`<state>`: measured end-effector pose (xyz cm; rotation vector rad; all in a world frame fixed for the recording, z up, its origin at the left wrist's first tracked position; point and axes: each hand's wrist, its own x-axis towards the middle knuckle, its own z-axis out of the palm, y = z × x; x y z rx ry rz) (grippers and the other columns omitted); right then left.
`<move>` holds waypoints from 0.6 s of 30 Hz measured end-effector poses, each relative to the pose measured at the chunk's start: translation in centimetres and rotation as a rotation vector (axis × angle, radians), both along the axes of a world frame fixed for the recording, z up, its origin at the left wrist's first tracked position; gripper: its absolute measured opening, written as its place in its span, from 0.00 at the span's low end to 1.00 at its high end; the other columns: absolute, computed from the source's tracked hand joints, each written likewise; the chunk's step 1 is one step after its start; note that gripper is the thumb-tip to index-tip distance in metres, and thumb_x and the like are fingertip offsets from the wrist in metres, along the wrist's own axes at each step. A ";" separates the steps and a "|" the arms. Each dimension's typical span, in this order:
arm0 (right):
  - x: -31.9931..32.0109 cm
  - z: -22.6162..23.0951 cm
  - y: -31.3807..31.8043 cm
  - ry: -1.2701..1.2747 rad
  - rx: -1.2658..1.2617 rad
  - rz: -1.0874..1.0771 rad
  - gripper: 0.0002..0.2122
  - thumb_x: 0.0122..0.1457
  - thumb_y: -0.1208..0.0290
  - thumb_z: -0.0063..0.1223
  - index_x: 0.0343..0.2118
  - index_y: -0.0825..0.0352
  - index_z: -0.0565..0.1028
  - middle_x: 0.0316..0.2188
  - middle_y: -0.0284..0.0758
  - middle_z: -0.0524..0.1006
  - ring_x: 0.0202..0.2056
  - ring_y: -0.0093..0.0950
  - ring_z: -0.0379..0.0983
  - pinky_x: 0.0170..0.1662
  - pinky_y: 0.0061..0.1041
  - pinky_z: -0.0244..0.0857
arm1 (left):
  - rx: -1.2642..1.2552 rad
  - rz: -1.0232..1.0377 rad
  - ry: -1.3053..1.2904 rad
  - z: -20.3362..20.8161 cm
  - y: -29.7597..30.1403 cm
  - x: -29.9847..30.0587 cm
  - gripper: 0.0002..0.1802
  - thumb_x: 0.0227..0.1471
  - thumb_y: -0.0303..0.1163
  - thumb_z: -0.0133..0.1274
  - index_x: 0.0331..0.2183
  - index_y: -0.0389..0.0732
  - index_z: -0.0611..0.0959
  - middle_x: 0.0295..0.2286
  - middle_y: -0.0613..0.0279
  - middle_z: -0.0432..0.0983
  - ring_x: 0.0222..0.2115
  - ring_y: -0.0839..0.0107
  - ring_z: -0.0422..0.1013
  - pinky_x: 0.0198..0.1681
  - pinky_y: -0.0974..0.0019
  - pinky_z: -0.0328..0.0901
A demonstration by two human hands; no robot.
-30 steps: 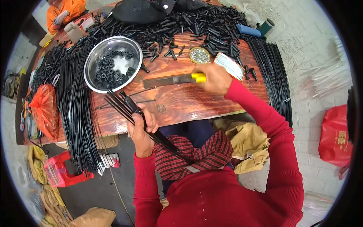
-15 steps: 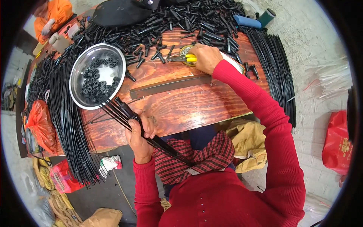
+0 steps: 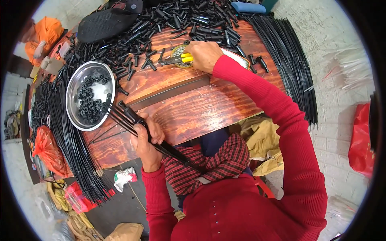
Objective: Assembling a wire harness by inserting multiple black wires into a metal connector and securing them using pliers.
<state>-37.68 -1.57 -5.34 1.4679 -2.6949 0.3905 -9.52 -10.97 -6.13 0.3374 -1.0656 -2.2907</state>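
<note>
My left hand [image 3: 147, 143] is wrapped round a bundle of thin black rods [image 3: 181, 160] and a thicker black tubular fitting [image 3: 129, 113]. The rods slant from my checked lap up to the rim of a steel bowl [image 3: 71, 113], which holds many small black rings [image 3: 90, 105]. Farther off, my right hand [image 3: 205, 56] is closed on yellow-handled pliers [image 3: 187, 58]. Their grey jaws point left, beside a small round dish [image 3: 178, 51] of tiny silvery pieces. Part of that dish is hidden by the hand and the pliers.
A dark metal bar [image 3: 173, 93] lies across the wooden table [image 3: 225, 102]. Black fittings [image 3: 173, 22] heap along the far side. Bundles of black rods [image 3: 66, 136] hang over the left and right edges. At far left sits a person in orange [image 3: 46, 36].
The view has shifted, so the table and bowl sit differently in the picture. Both hands keep their grips, with the pliers still by the dish.
</note>
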 end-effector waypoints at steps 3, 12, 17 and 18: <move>-0.5 -0.7 0.0 0.102 -0.046 0.079 0.07 0.46 0.73 0.55 0.29 0.67 0.79 0.31 0.40 0.79 0.32 0.40 0.77 0.34 0.39 0.71 | -0.019 -0.036 0.021 0.2 0.6 -0.5 0.21 0.62 0.45 0.45 0.46 0.36 0.71 0.17 0.69 0.57 0.14 0.82 0.52 0.16 0.77 0.49; -0.7 -0.8 -0.1 0.085 0.001 0.098 0.11 0.47 0.73 0.55 0.36 0.65 0.78 0.35 0.37 0.78 0.35 0.38 0.76 0.37 0.37 0.70 | -0.034 -0.065 0.016 0.1 1.0 -1.0 0.23 0.61 0.46 0.45 0.47 0.36 0.70 0.17 0.70 0.57 0.14 0.82 0.51 0.16 0.76 0.49; -0.4 -0.8 -0.3 0.136 0.031 0.129 0.11 0.47 0.74 0.55 0.36 0.64 0.78 0.35 0.37 0.78 0.35 0.39 0.76 0.36 0.37 0.70 | -0.017 -0.075 0.013 -0.1 0.6 -1.2 0.23 0.63 0.45 0.43 0.49 0.36 0.69 0.17 0.69 0.57 0.14 0.82 0.51 0.16 0.77 0.49; -0.5 -0.9 -0.4 0.126 0.031 0.139 0.11 0.47 0.74 0.55 0.36 0.64 0.78 0.35 0.37 0.78 0.35 0.39 0.76 0.36 0.37 0.70 | -0.007 -0.086 0.018 -0.1 0.5 -1.2 0.24 0.62 0.45 0.44 0.50 0.36 0.68 0.17 0.69 0.57 0.14 0.82 0.52 0.17 0.76 0.49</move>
